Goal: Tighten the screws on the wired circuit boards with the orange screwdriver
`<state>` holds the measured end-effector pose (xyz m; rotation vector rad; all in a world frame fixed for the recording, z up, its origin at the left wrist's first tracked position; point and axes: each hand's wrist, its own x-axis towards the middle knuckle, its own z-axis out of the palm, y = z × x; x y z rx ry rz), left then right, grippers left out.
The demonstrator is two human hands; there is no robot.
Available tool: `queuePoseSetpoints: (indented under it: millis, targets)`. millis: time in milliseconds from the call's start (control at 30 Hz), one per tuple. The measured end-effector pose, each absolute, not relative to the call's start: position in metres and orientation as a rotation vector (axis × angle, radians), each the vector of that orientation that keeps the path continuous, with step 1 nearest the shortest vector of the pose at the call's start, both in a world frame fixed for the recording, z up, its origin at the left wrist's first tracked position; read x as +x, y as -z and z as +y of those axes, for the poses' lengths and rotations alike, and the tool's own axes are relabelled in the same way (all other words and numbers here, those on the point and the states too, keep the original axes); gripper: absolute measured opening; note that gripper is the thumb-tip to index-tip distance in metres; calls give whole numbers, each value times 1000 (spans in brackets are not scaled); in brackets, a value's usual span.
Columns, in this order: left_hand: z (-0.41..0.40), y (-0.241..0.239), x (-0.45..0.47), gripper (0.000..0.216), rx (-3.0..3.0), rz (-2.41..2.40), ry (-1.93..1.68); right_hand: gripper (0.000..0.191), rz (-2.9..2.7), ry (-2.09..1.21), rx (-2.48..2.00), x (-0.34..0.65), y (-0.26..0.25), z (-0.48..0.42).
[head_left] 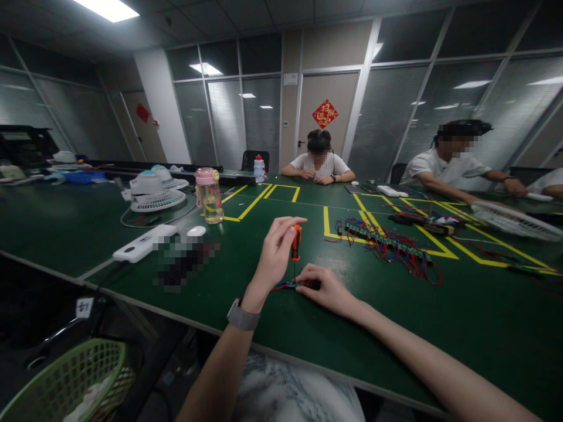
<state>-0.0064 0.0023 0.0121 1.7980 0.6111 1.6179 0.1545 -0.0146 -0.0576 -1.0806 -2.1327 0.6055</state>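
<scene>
My left hand [278,246], with a grey watch on its wrist, is closed around the upper handle of an orange and black screwdriver [296,245]. The screwdriver stands upright with its shaft pointing down. Its tip meets a small circuit board [291,285] low on the table; the exact contact point is too small to make out. Red and blue wires run out of the board to the left. From the right, my right hand [323,285] pinches the board, its fingers covering part of it.
On the green table [246,258], a row of wired circuit boards [387,240] lies to the right. A pink-lidded bottle [209,196], white power strip [145,242] and white fan parts [156,190] are left. Two people sit across; one touches a fan grille [516,221]. A green basket [74,375] stands below.
</scene>
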Motion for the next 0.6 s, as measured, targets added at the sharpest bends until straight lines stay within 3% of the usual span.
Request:
queuePoseSetpoints:
  millis: [133,300,467,600]
  targets:
    - [0,-11,-7,26,1633,429,-1484,17,-2158,-606,-1067,156,58,-15]
    - [0,-9,-7,14,1744,648,-1681,17,-2148,-599,-1080,156,61,-15]
    - [-1,-10,-6,31,1660,455,-1508,16,-2127,-618,-1080,155,60,-15]
    - [1,-9,-7,22,1673,530,-1563,16,-2106,-654,-1100,153,59,-15]
